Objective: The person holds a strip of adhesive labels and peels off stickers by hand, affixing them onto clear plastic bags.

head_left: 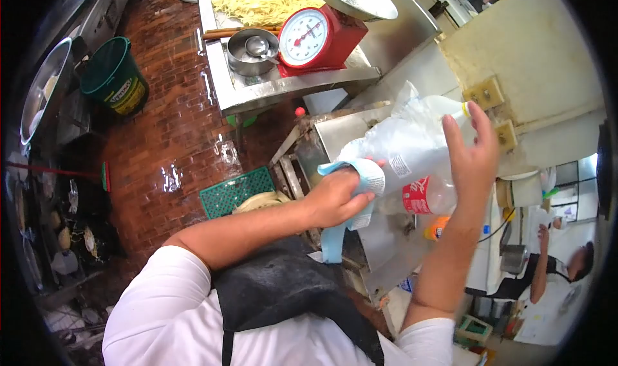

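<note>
A large translucent plastic bottle (412, 134) with a yellow ring at its neck lies tilted in front of me. My left hand (338, 197) is closed on a light blue printed strip (368, 178), which looks like a label; it loops round the hand and hangs down at the bottle's lower end. My right hand (475, 150) is beside the neck, thumb and fingers apart, fingertips at the yellow ring; whether they press on it I cannot tell. Below the bottle is a clear bottle with a red label (418, 195), partly covered.
A steel table (283, 96) holds a red scale (322, 41), a metal bowl with a ladle (252, 51) and a heap of noodles (264, 2). On the wet brick floor stand a green bucket (114, 76) and a green crate (235, 191). Another person (553, 269) works at the right.
</note>
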Action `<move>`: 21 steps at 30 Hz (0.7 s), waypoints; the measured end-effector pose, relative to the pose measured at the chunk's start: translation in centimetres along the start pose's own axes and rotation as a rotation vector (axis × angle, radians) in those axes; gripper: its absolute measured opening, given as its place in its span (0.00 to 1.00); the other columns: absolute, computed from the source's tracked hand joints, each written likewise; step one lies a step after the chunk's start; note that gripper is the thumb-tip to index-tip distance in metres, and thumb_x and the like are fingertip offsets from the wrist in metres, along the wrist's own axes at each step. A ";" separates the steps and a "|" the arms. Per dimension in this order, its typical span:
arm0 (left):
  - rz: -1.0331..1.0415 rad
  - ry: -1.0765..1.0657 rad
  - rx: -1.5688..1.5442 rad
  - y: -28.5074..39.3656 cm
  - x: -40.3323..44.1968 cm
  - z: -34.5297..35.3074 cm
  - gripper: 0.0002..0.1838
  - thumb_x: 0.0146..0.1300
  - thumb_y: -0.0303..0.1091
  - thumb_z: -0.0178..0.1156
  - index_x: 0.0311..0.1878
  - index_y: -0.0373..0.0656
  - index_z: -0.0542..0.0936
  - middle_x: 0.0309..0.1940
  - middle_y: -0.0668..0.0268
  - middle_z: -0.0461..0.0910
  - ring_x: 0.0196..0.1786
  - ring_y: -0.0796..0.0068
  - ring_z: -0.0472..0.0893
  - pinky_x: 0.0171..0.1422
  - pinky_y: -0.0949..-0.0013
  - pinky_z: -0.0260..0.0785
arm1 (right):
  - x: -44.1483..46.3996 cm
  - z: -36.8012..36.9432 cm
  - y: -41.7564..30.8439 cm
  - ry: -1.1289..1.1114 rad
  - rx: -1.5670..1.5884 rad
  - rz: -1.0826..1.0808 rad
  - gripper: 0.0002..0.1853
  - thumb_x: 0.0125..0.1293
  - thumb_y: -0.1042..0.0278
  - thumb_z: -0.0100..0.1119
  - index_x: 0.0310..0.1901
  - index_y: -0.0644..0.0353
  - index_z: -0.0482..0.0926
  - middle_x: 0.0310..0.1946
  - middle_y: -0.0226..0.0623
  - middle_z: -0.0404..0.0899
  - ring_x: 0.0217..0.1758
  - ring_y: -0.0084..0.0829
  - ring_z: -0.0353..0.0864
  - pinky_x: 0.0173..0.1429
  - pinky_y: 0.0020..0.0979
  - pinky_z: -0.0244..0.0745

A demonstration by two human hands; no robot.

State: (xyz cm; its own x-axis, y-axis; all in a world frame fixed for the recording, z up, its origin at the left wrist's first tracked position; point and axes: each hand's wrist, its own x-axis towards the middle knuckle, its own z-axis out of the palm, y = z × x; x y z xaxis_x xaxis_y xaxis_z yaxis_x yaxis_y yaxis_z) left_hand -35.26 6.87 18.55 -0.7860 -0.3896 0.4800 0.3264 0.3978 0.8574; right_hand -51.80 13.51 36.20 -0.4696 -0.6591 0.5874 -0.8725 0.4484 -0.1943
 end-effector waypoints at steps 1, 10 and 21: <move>-0.033 -0.006 -0.014 -0.1 -0.3 0.0 0.22 0.65 0.32 0.55 0.61 0.36 0.70 0.68 0.53 0.66 0.72 0.51 0.62 0.73 0.58 0.54 | 1.5 -0.4 -0.5 -0.171 -0.089 0.068 0.22 0.59 0.59 0.67 0.49 0.67 0.79 0.46 0.48 0.81 0.46 0.40 0.80 0.50 0.35 0.72; -0.231 0.026 -0.178 -1.6 -2.2 -2.4 0.24 0.69 0.32 0.53 0.66 0.35 0.67 0.63 0.57 0.72 0.63 0.70 0.71 0.67 0.67 0.61 | 1.4 0.1 -0.2 -0.241 0.038 0.017 0.13 0.67 0.60 0.59 0.39 0.64 0.80 0.33 0.46 0.83 0.35 0.37 0.81 0.45 0.33 0.73; -0.274 0.000 -0.342 -3.1 -1.7 -1.0 0.28 0.70 0.33 0.53 0.71 0.39 0.62 0.54 0.66 0.76 0.55 0.80 0.73 0.62 0.70 0.64 | -0.5 -0.2 0.8 0.151 0.686 0.174 0.19 0.66 0.61 0.64 0.50 0.68 0.79 0.43 0.38 0.82 0.50 0.27 0.78 0.57 0.25 0.69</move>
State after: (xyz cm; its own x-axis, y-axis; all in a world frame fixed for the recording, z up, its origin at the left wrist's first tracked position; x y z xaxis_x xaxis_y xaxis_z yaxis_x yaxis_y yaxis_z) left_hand -34.41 5.42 15.30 -0.8678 -0.4424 0.2263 0.2611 -0.0184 0.9651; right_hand -52.24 14.37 35.90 -0.6290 -0.5000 0.5952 -0.6982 0.0267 -0.7154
